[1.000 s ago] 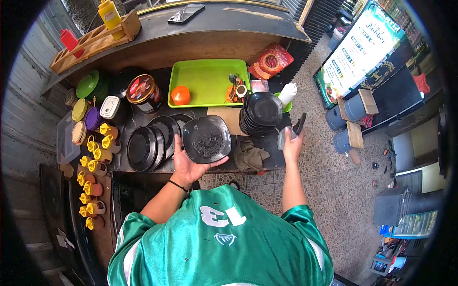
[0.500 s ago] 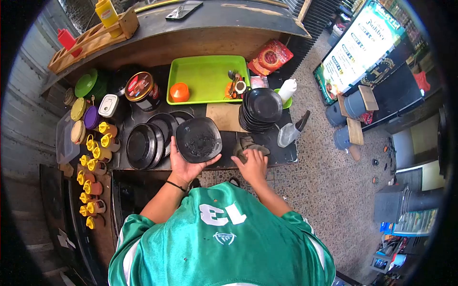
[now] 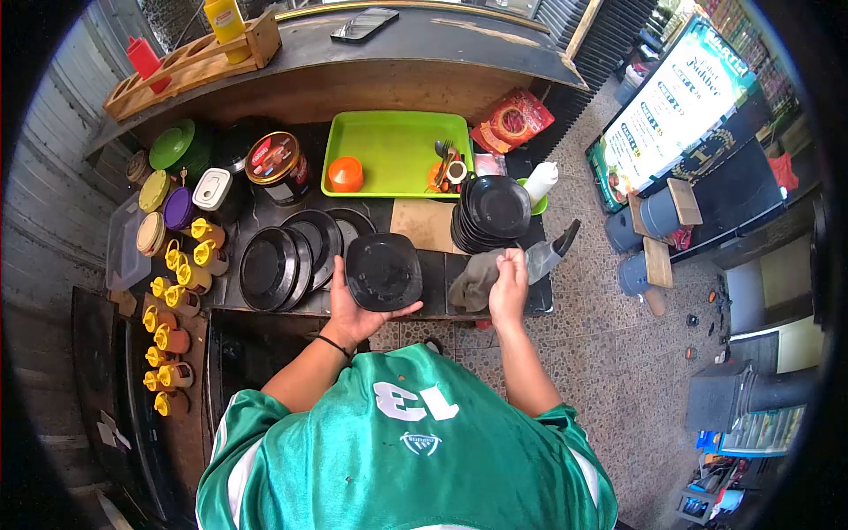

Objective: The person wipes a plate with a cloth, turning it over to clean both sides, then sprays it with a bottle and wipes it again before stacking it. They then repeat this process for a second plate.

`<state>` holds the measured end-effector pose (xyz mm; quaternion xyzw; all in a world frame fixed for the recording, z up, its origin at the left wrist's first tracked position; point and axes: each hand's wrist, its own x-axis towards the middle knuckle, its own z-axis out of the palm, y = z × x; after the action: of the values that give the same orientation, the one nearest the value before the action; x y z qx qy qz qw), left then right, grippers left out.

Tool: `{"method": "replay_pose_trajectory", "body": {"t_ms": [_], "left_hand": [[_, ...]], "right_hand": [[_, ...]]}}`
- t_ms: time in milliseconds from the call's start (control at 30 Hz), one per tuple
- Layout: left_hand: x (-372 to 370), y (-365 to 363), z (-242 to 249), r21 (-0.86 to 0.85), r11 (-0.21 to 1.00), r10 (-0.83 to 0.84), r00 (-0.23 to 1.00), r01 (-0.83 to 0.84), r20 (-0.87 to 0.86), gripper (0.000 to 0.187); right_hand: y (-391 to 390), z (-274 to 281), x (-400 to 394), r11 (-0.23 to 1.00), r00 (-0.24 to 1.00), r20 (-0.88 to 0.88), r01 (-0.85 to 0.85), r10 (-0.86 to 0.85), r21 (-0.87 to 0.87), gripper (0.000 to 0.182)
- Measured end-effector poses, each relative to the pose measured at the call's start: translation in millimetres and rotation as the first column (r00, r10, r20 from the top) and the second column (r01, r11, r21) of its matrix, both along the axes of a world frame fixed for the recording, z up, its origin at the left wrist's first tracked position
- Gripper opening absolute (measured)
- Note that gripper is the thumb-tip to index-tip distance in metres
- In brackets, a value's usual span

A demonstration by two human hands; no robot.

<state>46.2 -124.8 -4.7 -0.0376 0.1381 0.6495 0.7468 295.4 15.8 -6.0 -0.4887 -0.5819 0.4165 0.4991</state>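
My left hand (image 3: 353,315) holds a black square plate (image 3: 383,271) from below, with the thumb along its left edge. Small marks show on the plate's surface. My right hand (image 3: 510,287) is closed on a grey-brown cloth (image 3: 475,281), which hangs to the left of the fingers. Behind the right hand stands a stack of black plates (image 3: 497,208). Several round black plates (image 3: 268,268) lie overlapping to the left of the held plate. A clear spray bottle (image 3: 541,261) with a black part lies just right of the right hand.
A green tray (image 3: 389,159) holds an orange bowl and utensils. Yellow-topped bottles (image 3: 194,276) and lidded tubs (image 3: 212,189) stand at the left. A white squeeze bottle (image 3: 541,182) and a red packet (image 3: 513,121) are at the back right. A phone (image 3: 365,25) lies on the upper shelf.
My right hand has closed on the cloth and lifted it up and to the right. The held plate has shifted slightly right in the view and turned a little.
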Motion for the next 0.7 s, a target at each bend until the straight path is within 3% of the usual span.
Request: {"method": "replay_pose_trajectory", "body": {"t_ms": [33, 100, 167, 233, 300, 333, 367, 433, 467, 500, 533, 567, 600, 633, 667, 700], "left_hand": [[2.2, 1.6, 0.6, -0.007, 1.000, -0.026, 1.000, 0.026, 0.003, 0.101], [8.4, 5.2, 1.1, -0.014, 0.998, -0.059, 0.998, 0.059, 0.008, 0.101], [16.1, 11.3, 4.1, 0.019, 0.993, -0.120, 0.993, 0.120, -0.008, 0.100], [18.4, 15.4, 0.6, -0.003, 0.989, -0.150, 0.988, 0.150, -0.031, 0.091], [23.1, 19.3, 17.6, -0.280, 0.957, -0.102, 0.991, 0.073, -0.087, 0.085], [17.1, 22.3, -13.6, 0.063, 0.990, -0.132, 0.989, 0.128, 0.060, 0.080], [22.5, 20.0, -5.3, 0.142, 0.988, -0.112, 0.937, 0.067, 0.331, 0.077], [33.4, 25.4, 14.3, 0.060, 0.994, -0.087, 0.996, 0.086, 0.017, 0.075], [35.7, 27.2, 21.3, 0.069, 0.993, -0.091, 0.993, 0.096, -0.075, 0.075], [37.3, 28.6, 25.1, 0.072, 0.992, -0.095, 0.981, 0.108, -0.168, 0.075], [40.8, 32.6, 20.6, 0.059, 0.994, -0.075, 0.977, 0.088, -0.199, 0.077], [43.8, 34.2, 28.0, 0.115, 0.989, -0.052, 0.939, 0.097, -0.341, 0.080], [53.7, 33.9, 32.7, 0.059, 0.997, -0.016, 0.939, 0.039, -0.342, 0.081], [63.2, 35.8, 38.8, 0.008, 1.000, 0.021, 0.937, -0.020, -0.349, 0.082], [68.3, 37.3, 50.4, 0.094, 0.995, 0.062, 0.871, -0.018, -0.488, 0.084], [71.9, 42.4, 24.6, 0.274, 0.960, 0.225, 0.731, -0.054, -0.645, 0.090]], "right_hand": [[-6.5, 19.4, -5.1, 1.000, 1.000, 0.000, 0.002, -0.002, 0.001, 0.012], [-29.8, 63.4, -23.3, 0.983, 0.984, -0.097, -0.135, 0.148, 0.127, 0.011], [-48.1, 88.7, -35.4, 0.882, 0.893, -0.080, -0.417, 0.442, 0.222, 0.012], [-50.5, 106.9, -39.1, 0.632, 0.635, 0.213, -0.770, 0.743, 0.089, 0.022], [-57.9, 81.5, -54.8, 0.609, 0.621, 0.471, -0.767, 0.626, 0.201, 0.038], [-64.5, 71.9, -54.8, 0.647, 0.506, 0.721, -0.755, 0.473, 0.106, 0.058], [-64.7, 61.3, -58.5, 0.646, 0.505, 0.725, -0.756, 0.469, 0.108, 0.058], [-63.7, 45.2, -65.4, 0.662, 0.447, 0.846, -0.733, 0.292, 0.159, 0.082], [-57.6, 47.5, -68.2, 0.675, 0.340, 0.878, -0.738, 0.337, 0.027, 0.104], [-51.4, 46.3, -72.5, 0.671, 0.338, 0.877, -0.741, 0.340, 0.025, 0.104], [-45.4, 42.1, -77.4, 0.710, 0.448, 0.845, -0.694, 0.292, 0.122, 0.111], [-40.3, 43.9, -82.6, 0.743, 0.549, 0.801, -0.634, 0.238, 0.214, 0.118], [-33.4, 47.8, -88.9, 0.789, 0.677, 0.671, -0.573, 0.303, 0.222, 0.126], [-26.1, 47.7, -95.9, 0.828, 0.762, 0.598, -0.488, 0.249, 0.276, 0.125], [-21.0, 55.6, -103.3, 0.845, 0.878, 0.399, -0.411, 0.265, 0.343, 0.119], [-18.0, 62.8, -108.8, 0.863, 0.945, 0.177, -0.322, 0.273, 0.390, 0.113]]}}
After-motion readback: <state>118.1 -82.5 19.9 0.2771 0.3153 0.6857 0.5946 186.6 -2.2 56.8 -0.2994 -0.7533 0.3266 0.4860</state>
